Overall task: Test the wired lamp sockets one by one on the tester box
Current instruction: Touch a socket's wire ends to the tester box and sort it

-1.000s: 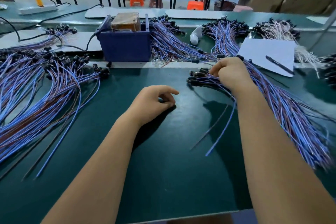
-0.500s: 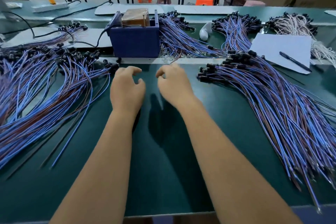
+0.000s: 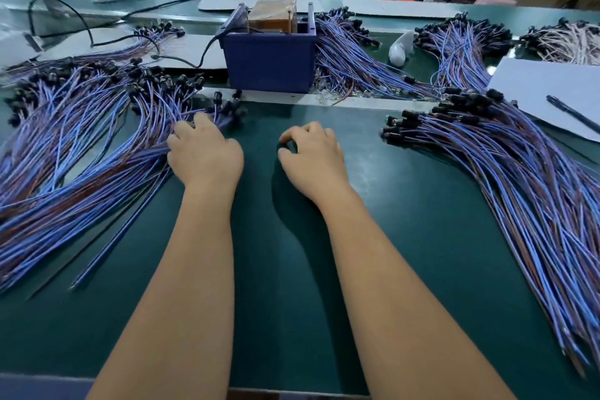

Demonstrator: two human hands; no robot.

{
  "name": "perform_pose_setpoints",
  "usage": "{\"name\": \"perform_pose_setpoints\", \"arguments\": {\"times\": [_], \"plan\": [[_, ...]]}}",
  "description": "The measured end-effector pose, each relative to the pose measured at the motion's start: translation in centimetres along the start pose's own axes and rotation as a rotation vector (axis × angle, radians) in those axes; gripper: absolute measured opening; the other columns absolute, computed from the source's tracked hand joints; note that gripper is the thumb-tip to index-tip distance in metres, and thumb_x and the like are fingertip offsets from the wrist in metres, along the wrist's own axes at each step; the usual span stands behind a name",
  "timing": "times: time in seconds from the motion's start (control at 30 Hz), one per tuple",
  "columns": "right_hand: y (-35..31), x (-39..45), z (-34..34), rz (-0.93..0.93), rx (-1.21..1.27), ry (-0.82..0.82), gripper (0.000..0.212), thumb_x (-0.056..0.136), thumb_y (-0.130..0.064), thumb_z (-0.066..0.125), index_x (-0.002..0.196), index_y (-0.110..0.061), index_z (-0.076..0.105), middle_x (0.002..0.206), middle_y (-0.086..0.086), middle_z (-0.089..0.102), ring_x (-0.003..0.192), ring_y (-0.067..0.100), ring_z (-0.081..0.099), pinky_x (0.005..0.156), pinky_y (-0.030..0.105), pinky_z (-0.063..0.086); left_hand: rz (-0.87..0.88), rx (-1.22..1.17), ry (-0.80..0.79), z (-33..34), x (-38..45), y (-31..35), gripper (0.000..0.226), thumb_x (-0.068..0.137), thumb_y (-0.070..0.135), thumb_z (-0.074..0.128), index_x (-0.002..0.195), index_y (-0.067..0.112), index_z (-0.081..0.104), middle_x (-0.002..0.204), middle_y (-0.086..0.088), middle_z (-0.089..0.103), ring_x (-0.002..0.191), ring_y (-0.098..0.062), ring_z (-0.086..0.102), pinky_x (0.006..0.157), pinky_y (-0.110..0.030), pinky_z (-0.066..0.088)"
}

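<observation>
Green matting covers the work table (image 3: 292, 269), and the blue tester box (image 3: 269, 58) stands at its far middle edge, so I take this box as the landmark. To the left of the box lies a big pile of wired lamp sockets (image 3: 81, 146); their black heads point toward the box and their blue wires run away from it toward the near left. A second pile (image 3: 503, 172) lies to the right of the box, with heads also turned to the box side. The left hand (image 3: 204, 153) rests in front of the box, slightly left, its fingers spread on the wires of the left pile; I cannot tell if it pinches one. The right hand (image 3: 311, 156), straight before the box, is loosely curled and holds nothing. I judge the right pile feeds the next test, and the right hand is nearer to it.
</observation>
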State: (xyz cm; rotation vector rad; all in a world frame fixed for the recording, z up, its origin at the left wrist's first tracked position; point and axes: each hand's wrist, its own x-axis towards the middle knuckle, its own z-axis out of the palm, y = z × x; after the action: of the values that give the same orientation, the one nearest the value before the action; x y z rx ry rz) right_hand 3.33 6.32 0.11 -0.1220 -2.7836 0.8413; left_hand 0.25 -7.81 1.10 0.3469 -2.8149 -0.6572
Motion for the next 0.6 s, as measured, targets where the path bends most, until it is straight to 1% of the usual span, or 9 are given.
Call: {"name": "perform_pose_setpoints", "arguments": {"times": [0.07,0.17,0.27,0.33,0.37,0.47,0.53,0.57,0.6], "plan": [[0.12,0.0,-0.1,0.003,0.027,-0.002,0.024,0.094,-0.027,0.048,0.112,-0.026,0.064,0.118,-0.003,0.05,0.115,0.019,0.037,0.095,0.029,0.028,0.013,-0.024,0.019,0.01,0.04,-0.2,0.042,0.095,0.019,0.054,0.136,0.011,0.047,0.135,-0.023,0.044,0.12,-0.042,0.045,0.094,-0.048,0.039],[0.08,-0.11,-0.26,0.004,0.079,-0.01,0.023,0.095,-0.026,0.048,0.108,-0.023,0.066,0.118,-0.003,0.053,0.115,0.019,0.039,0.101,0.032,0.033,0.069,-0.128,0.081,-0.01,0.12,-0.5,0.029,0.099,0.02,0.053,0.126,0.015,0.064,0.128,-0.018,0.049,0.1,-0.037,0.056,0.076,-0.04,0.039],[0.01,-0.26,-0.4,0.0,0.108,-0.016,0.023,0.096,-0.025,0.048,0.107,-0.022,0.067,0.118,-0.003,0.055,0.114,0.019,0.039,0.102,0.032,0.033,0.113,-0.284,0.189,-0.04,0.01,-0.51,0.025,0.1,0.017,0.053,0.116,0.012,0.071,0.125,-0.01,0.054,0.083,-0.021,0.05,0.072,-0.03,0.033],[-0.06,-0.37,-0.49,-0.002,0.125,-0.013,0.022,0.096,-0.024,0.048,0.107,-0.022,0.067,0.117,-0.003,0.056,0.114,0.019,0.04,0.101,0.032,0.033,0.13,-0.35,0.257,-0.2,-0.06,-0.41,0.024,0.1,0.016,0.053,0.114,0.011,0.071,0.121,-0.007,0.059,0.083,-0.015,0.048,0.072,-0.024,0.032],[-0.1,-0.43,-0.55,0.002,0.138,-0.01,0.022,0.096,-0.023,0.047,0.106,-0.022,0.068,0.116,-0.002,0.057,0.113,0.019,0.04,0.101,0.033,0.034,0.137,-0.376,0.285,-0.33,-0.07,-0.33,0.025,0.099,0.016,0.053,0.115,0.011,0.071,0.119,-0.007,0.062,0.086,-0.015,0.052,0.072,-0.023,0.034],[-0.22,-0.53,-0.7,0.013,0.176,-0.002,0.022,0.095,-0.02,0.047,0.103,-0.021,0.068,0.112,-0.002,0.058,0.11,0.02,0.042,0.101,0.036,0.036,0.172,-0.413,0.326,-0.54,-0.04,-0.17,0.027,0.099,0.015,0.053,0.117,0.01,0.071,0.112,-0.008,0.07,0.098,-0.021,0.063,0.078,-0.026,0.044],[-0.27,-0.55,-0.75,0.014,0.187,0.002,0.022,0.095,-0.019,0.047,0.101,-0.021,0.068,0.109,-0.002,0.058,0.109,0.02,0.043,0.1,0.037,0.037,0.171,-0.431,0.337,-0.48,-0.04,-0.12,0.026,0.099,0.015,0.053,0.116,0.009,0.072,0.116,-0.008,0.068,0.098,-0.019,0.062,0.076,-0.016,0.04],[-0.28,-0.56,-0.77,0.014,0.19,0.003,0.022,0.095,-0.019,0.047,0.101,-0.021,0.068,0.107,-0.003,0.057,0.109,0.02,0.043,0.1,0.037,0.038,0.16,-0.447,0.342,-0.41,-0.05,-0.1,0.024,0.099,0.015,0.054,0.114,0.009,0.072,0.122,-0.008,0.063,0.093,-0.016,0.058,0.071,-0.009,0.035],[-0.3,-0.57,-0.78,0.014,0.194,0.004,0.022,0.094,-0.019,0.047,0.1,-0.021,0.068,0.105,-0.003,0.057,0.109,0.02,0.044,0.1,0.038,0.038,0.146,-0.464,0.347,-0.37,-0.1,-0.08,0.023,0.099,0.016,0.055,0.112,0.009,0.072,0.126,-0.007,0.057,0.088,-0.012,0.053,0.069,-0.008,0.033]]}}
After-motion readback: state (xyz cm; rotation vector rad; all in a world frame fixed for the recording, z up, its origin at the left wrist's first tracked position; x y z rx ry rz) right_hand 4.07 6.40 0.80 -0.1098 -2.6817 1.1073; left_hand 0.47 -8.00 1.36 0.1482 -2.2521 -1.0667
